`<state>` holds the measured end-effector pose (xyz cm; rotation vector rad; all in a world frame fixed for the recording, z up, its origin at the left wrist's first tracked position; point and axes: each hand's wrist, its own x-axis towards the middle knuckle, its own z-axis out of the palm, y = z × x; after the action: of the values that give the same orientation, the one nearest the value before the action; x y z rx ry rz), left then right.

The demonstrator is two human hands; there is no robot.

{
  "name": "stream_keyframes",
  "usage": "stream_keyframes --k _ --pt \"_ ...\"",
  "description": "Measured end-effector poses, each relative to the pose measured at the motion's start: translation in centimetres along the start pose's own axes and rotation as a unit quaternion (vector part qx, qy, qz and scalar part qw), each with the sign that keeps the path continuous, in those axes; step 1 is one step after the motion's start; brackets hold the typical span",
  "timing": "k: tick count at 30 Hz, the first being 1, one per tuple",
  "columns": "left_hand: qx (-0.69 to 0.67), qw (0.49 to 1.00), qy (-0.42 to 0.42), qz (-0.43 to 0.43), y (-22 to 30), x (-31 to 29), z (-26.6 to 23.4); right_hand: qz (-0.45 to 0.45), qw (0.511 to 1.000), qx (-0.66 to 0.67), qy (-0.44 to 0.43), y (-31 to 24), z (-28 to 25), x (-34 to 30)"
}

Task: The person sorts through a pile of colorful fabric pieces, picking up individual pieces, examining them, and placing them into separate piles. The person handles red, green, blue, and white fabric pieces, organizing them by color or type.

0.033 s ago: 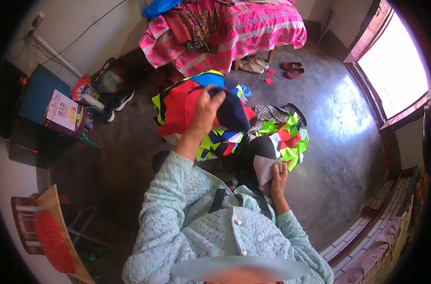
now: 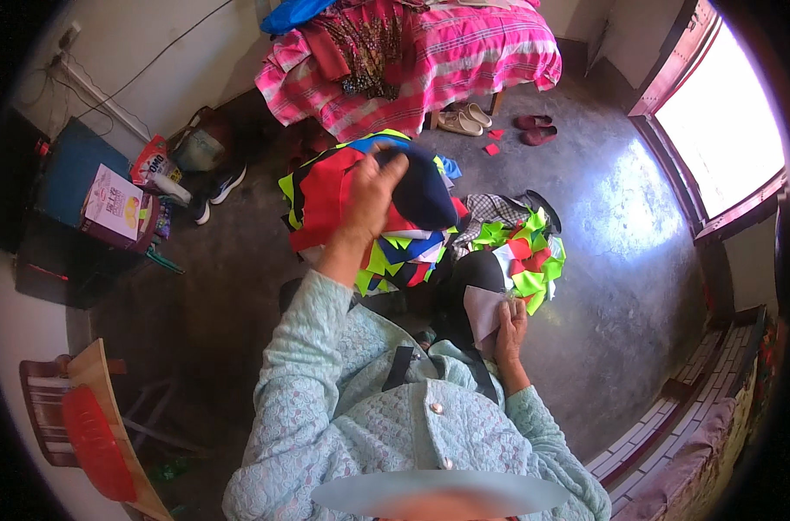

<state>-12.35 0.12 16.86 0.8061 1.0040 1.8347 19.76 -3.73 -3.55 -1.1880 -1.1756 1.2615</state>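
Note:
My left hand point(image 2: 369, 195) is raised in front of me and grips a dark navy piece of cloth point(image 2: 423, 187). It hangs over a heap of cloth pieces point(image 2: 325, 195) in red, neon yellow and blue on the floor. My right hand point(image 2: 510, 334) is low by my lap and holds a pale greyish-pink piece of cloth point(image 2: 483, 311) against a black cloth point(image 2: 466, 273). A second heap of neon green, red and white pieces point(image 2: 527, 256) lies just right of it, beside a checked cloth point(image 2: 490, 208).
A bed with a pink striped cover point(image 2: 447, 61) stands at the back, with sandals point(image 2: 464, 120) and red slippers point(image 2: 534, 130) beside it. At the left are a dark table point(image 2: 61, 165) with a box point(image 2: 113, 204), and shoes point(image 2: 217, 191). A chair point(image 2: 82, 417) is at lower left and a bright window point(image 2: 725, 130) at the right.

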Motion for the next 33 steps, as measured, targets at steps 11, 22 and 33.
stream_keyframes --k 11,22,33 --pt "0.110 0.974 0.158 -0.117 -3.3 -0.3 -13.7 -0.024 1.000 -0.004 -0.008 -1.8 1.0 -0.5" --pt "0.178 0.944 0.276 0.014 -2.9 -5.4 -13.6 -0.021 0.999 -0.038 0.002 -0.8 0.4 -0.1" --pt "0.266 0.942 0.193 0.068 -7.1 -10.6 -9.4 0.095 0.948 0.284 -0.111 -9.0 3.5 0.4"
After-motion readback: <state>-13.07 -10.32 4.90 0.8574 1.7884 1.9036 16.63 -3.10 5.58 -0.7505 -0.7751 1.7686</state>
